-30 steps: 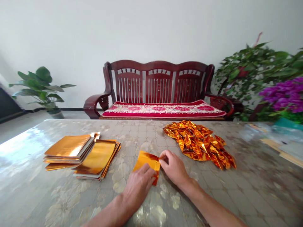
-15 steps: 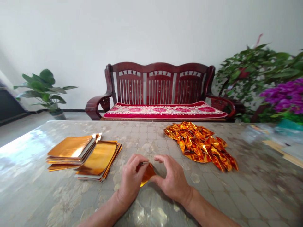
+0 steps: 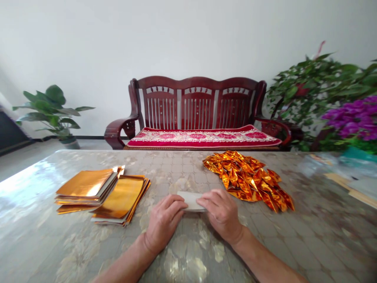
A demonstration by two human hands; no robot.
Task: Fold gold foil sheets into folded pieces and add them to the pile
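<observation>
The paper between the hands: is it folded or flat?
Folded: the paper forms a narrow pale band with layered edges between the left hand and right hand, unlike the flat gold sheets.

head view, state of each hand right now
Left hand: closed, holding the left end of a folded pale sheet.
Right hand: closed, holding the right end of the same sheet.

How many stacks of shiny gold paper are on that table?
2: the left stack sits on the table, and the right stack lies just beside it.
</observation>
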